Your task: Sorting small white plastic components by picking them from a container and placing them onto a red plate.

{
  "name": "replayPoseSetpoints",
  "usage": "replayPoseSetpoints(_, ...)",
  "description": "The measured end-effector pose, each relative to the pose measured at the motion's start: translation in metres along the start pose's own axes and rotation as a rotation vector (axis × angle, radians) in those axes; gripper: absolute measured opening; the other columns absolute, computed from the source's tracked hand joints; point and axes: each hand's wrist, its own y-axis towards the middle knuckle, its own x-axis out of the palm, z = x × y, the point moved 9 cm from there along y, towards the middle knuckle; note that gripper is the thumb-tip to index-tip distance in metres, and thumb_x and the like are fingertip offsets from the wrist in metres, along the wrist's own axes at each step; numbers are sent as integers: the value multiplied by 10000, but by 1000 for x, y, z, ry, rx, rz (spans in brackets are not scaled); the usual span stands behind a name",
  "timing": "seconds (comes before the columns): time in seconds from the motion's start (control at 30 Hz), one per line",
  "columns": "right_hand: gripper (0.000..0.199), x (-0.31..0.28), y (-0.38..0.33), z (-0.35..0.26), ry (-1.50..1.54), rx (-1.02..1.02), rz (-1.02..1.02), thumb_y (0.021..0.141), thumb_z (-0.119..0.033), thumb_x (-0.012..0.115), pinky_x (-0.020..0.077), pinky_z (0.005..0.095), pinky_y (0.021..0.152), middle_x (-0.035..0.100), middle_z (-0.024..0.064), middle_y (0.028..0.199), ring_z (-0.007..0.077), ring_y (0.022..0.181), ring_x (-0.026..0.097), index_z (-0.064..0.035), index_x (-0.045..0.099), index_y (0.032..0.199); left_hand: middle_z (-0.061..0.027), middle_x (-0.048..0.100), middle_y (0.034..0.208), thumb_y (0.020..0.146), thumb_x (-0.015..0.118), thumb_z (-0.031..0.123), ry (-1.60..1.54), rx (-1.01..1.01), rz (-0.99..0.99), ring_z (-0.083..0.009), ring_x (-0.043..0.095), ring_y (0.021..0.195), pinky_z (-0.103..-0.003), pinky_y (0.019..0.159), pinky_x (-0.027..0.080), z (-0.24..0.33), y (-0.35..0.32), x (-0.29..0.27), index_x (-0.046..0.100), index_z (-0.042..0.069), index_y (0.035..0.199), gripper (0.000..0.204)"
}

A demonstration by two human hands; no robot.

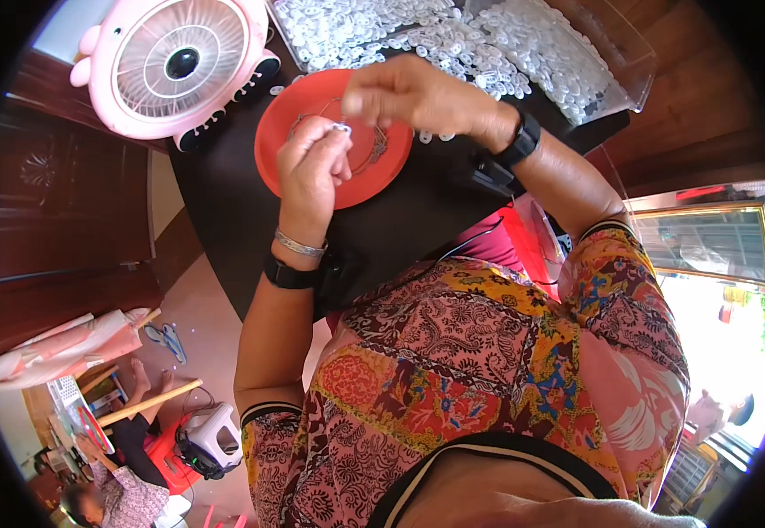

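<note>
Two hands in view, both raised over the red bowl (270,145) on the black bench (215,198). We mark the left hand (307,167) as clamped: its grip has thumb and fingertips together on a small white piece (341,128), which pokes out at the top of the pinch, above the bowl and just below the right hand (422,97). Right grip: fingers curled, tips blurred; we cannot tell if they are pinched on anything.

Inside the bowl we see thin, dark metallic strands (380,145), loosely looped, exact kind unclear. Behind it, many similar white pieces (334,40) lie heaped, with more in a clear-walled container (639,75) at the far right; a few strays sit near the bowl. Pink fan (94,57) stands at the far left.

Handling, our guess: the piece looks very light, stiff and smooth, probably plastic, so slippery and easily dropped rather than fragile. We'd hold it by the outer edge, fingertips only, light squeeze, face left uncovered. Strands look thin, bendy and prone to tangling; we'd take one near an end, not mid-loop.
</note>
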Motion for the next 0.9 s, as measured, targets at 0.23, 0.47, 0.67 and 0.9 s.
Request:
replayPoseSetpoints(0.23, 164, -45, -31, 32, -391, -35, 46, 885, -166, 615, 463, 267, 648, 635, 24, 819, 97, 725, 584, -13, 648, 932, -33, 432, 611, 887, 452, 141, -122, -37, 73, -154, 473, 539, -252, 509, 361, -2, 4, -15, 518, 13, 754, 196)
replayPoseSetpoints(0.47, 173, -21, -49, 53, -766, -39, -51, 794, -226, 666, 479, 346, 662, 587, 64, 830, 252, 751, 614, -79, 650, 883, -30, 433, 607, 881, 461, 149, -103, -56, 72, -151, 476, 540, -253, 506, 360, -6, 3, -12, 512, 16, 748, 195)
replayPoseSetpoints(0.67, 162, -21, -49, 51, -743, -54, -49, 781, -204, 668, 468, 364, 645, 548, 69, 762, 268, 713, 584, -70, 593, 830, -32, 442, 604, 883, 468, 154, -117, -41, 75, -148, 486, 539, -247, 502, 361, -6, 4, -13, 521, 16, 750, 200)
replayPoseSetpoints(0.9, 152, -46, -41, 48, -349, 96, 92, 841, -139, 669, 462, 235, 688, 632, 40, 787, 96, 738, 593, -16, 595, 893, -15, 496, 613, 886, 506, 106, -135, -24, 72, -97, 498, 513, -200, 470, 372, -9, 3, -10, 556, 14, 761, 163)
